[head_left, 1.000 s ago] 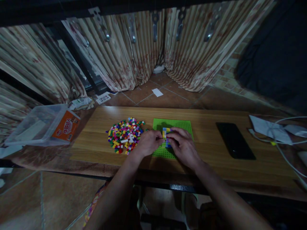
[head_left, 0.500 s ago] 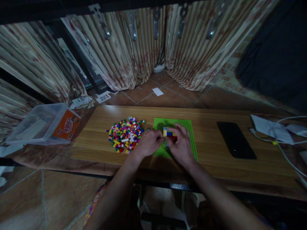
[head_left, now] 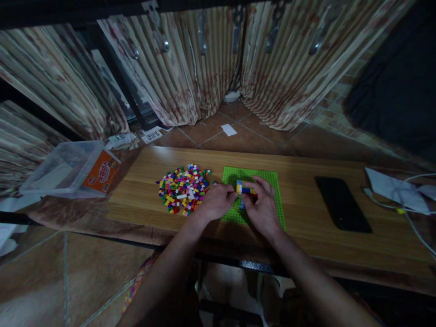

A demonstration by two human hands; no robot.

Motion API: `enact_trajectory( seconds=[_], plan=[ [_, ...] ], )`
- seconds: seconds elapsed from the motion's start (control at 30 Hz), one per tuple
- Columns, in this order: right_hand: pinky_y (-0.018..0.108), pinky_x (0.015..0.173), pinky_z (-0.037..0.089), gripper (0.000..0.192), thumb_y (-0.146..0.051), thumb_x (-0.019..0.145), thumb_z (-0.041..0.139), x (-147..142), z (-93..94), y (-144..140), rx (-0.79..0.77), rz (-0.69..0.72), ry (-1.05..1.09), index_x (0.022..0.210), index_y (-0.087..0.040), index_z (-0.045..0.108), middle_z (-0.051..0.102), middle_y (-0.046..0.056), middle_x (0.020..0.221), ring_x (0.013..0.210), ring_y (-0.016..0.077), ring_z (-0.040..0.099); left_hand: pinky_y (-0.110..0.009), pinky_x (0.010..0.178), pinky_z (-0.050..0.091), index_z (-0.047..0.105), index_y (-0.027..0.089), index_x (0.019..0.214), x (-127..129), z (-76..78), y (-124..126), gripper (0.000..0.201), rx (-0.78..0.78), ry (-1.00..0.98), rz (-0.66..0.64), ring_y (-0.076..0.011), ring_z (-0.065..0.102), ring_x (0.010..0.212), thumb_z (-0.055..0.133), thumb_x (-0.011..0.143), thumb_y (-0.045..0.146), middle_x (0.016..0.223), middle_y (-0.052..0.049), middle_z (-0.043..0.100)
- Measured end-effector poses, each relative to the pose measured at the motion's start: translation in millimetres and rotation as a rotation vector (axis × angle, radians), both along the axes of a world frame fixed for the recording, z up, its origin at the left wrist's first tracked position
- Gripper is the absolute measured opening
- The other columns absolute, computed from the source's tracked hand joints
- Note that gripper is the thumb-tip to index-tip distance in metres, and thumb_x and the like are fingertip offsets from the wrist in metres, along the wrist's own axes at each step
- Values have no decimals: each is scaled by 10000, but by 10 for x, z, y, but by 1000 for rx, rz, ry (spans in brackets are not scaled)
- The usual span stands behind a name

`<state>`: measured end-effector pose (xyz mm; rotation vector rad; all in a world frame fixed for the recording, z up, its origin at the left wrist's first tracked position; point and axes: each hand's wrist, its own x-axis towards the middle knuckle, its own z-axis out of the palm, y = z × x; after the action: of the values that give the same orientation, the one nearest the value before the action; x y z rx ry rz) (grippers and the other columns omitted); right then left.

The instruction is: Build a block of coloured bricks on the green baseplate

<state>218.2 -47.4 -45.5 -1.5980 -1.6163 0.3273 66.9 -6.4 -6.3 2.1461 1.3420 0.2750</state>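
Green studded baseplate [head_left: 278,200] on the wood-grain worktop [head_left: 299,195]; we see the small brick build [head_left: 245,190] above its middle, between our 2 hands. Our right hand [head_left: 265,206] has its fingers gripping the build from the right, thumb on the near side. Our left hand [head_left: 218,200] has its fingertips bunched at the build's left end; we cannot tell whether they pinch a piece.

Against the frame 1.0 s ago: red now shows under the blue and yellow between our right fingers, where the build was more covered before. Our left hand keeps much the same pose. Whole scene sits further right in view.

Edges: we note a narrow strip of wood between baseplate and far worktop edge; our forearms cross the near edge. To the left, the loose brick pile [head_left: 184,188] lies just beside our left hand, so little room there. To the right, bare wood runs from the baseplate to the black phone-like slab [head_left: 342,204].
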Motion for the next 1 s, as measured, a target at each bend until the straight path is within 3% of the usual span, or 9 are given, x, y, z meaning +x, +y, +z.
enact_trajectory(
  seconds=[0.33,0.57,1.0],
  plan=[
    [498,1028,371,285,-223,781,564,-18,-1,7,2,-27,29,1043,-214,675,543,106,1264,1208,286,457,-236,642,412,684,155,779,24,-5,-6,282,-9,-3,30,-133,580,660,448,903,245,729,-30,673],
    [485,1016,386,400,-211,779,542,-25,-1,24,1,-17,28,1166,-235,640,563,95,1223,1180,266,479,-249,672,448,698,157,797,45,-24,-23,257,6,3,66,-151,606,681,472,882,246,743,-44,690],
    [508,1019,374,348,-363,839,525,82,-93,8,56,48,-102,1147,-233,620,554,102,1233,1174,291,487,-305,765,521,707,195,891,42,8,-97,296,1,88,86,-209,669,838,437,898,316,864,-72,721]
  ],
)
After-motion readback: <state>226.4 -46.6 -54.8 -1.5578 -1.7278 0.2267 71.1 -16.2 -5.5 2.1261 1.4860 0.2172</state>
